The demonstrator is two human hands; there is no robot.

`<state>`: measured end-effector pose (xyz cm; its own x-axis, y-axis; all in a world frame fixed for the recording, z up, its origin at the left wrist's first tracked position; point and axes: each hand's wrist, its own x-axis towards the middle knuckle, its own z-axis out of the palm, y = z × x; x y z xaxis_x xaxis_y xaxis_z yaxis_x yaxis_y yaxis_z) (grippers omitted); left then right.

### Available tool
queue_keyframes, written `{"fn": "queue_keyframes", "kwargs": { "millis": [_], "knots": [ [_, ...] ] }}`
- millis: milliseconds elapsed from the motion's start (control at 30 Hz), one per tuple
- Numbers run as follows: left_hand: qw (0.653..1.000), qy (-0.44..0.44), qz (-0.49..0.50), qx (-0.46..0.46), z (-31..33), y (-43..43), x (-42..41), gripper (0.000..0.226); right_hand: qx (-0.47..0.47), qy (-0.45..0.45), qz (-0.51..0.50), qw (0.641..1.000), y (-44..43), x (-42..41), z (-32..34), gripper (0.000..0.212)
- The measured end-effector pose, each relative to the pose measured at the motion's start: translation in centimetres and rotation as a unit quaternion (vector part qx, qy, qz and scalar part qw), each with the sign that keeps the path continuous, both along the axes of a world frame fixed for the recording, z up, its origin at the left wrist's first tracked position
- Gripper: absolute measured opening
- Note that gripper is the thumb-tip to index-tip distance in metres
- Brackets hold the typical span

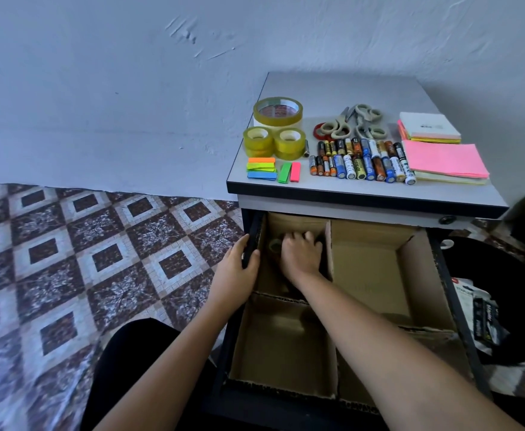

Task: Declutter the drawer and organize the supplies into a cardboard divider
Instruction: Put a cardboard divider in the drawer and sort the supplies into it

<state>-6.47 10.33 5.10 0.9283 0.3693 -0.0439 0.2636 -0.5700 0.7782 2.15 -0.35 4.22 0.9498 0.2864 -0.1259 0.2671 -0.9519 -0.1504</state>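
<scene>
Drawer (451,306) is pulled wide open at about 5 o'clock in the view, with the cardboard divider (370,275) sitting inside it and splitting it into several boxes. Left hand (236,269) is at the drawer's 9 o'clock side, fingers wrapped over the black side wall, thumb on the inside, so it's gripping the drawer itself. Right hand (300,256) is reaching into the divider's box at 11 o'clock, knuckles up, fingers bent down toward the bottom. There's a yellowish tape roll (274,245) in that same box, right against the hand at its 9 o'clock, but honestly I can't tell if the fingers are actually holding it or just touching it, it's dark in there.

Everything else is laid out on the cabinet top (332,88) at 12 o'clock from the drawer: big tape roll (277,112) and small tape rolls (289,140) at the 9 o'clock end, neon sticky flags (261,169) just at 6 o'clock of those, scissors (353,124) in the middle, two rows of batteries (360,161) below them, and sticky note pads (444,158) at the 3 o'clock end
</scene>
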Motion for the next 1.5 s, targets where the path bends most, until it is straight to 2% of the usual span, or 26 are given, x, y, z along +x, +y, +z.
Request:
{"fn": "queue_keyframes", "kwargs": {
  "millis": [133, 233, 300, 400, 500, 600, 767, 833, 900, 1000, 1167, 1300, 1367, 1500],
  "knots": [
    [1.0, 0.005, -0.006, 0.0, -0.2, 0.2, 0.1, 0.053, 0.014, 0.014, 0.004, 1.0, 0.1, -0.1, 0.2, 0.039],
    [1.0, 0.009, -0.015, 0.017, 0.3, 0.4, -0.2, 0.053, 0.095, 0.013, 0.013, 0.995, -0.6, -1.0, 1.8, 0.042],
    [0.999, -0.039, 0.011, 0.022, 1.9, 0.5, -0.2, 0.048, 0.169, 0.002, 0.044, 0.985, -1.6, -2.2, 4.2, 0.04],
    [0.985, -0.157, 0.053, 0.053, 6.2, 1.1, 0.6, 0.037, 0.275, -0.022, 0.092, 0.957, -3.1, -3.5, 9.6, 0.022],
    [0.97, -0.221, 0.043, 0.093, 10.9, 2.4, 3.1, 0.037, 0.351, -0.075, 0.082, 0.93, -3.8, -2.3, 14.7, 0.016],
    [0.973, -0.186, 0.006, 0.137, 13.9, 3.6, 7.2, 0.049, 0.328, -0.148, 0.05, 0.932, -3.3, 1.7, 17.1, 0.022],
    [0.99, -0.02, -0.027, 0.136, 15.1, 4.7, 12.6, 0.079, 0.209, -0.127, 0.042, 0.969, -1.2, 7.5, 16.0, 0.049],
    [0.988, 0.0, -0.04, 0.151, 15.2, 4.7, 13.6, 0.074, 0.156, -0.126, 0.036, 0.979, -0.7, 8.3, 15.3, 0.058],
    [0.984, -0.004, -0.053, 0.172, 15.3, 4.4, 14.0, 0.05, 0.136, -0.128, 0.029, 0.982, -0.4, 8.7, 14.9, 0.06],
    [0.983, -0.019, -0.047, 0.176, 15.3, 4.2, 14.0, 0.037, 0.174, -0.144, 0.016, 0.974, -0.4, 8.6, 14.9, 0.053],
    [0.984, -0.107, -0.009, 0.141, 15.9, 4.0, 11.7, 0.05, 0.316, -0.151, 0.012, 0.937, -1.9, 6.2, 16.5, 0.062],
    [0.973, -0.182, -0.039, 0.137, 16.1, 2.0, 6.5, 0.05, 0.37, -0.153, 0.029, 0.916, -5.2, 2.4, 16.8, 0.062],
    [0.973, -0.171, -0.082, 0.129, 14.9, 0.7, 3.6, 0.053, 0.382, -0.136, 0.022, 0.914, -7.1, 0.3, 16.2, 0.062],
    [0.981, -0.022, -0.166, 0.103, 10.1, -2.1, 0.9, 0.055, 0.379, -0.098, 0.0, 0.92, -10.1, -2.6, 13.8, 0.064]
  ]
}}
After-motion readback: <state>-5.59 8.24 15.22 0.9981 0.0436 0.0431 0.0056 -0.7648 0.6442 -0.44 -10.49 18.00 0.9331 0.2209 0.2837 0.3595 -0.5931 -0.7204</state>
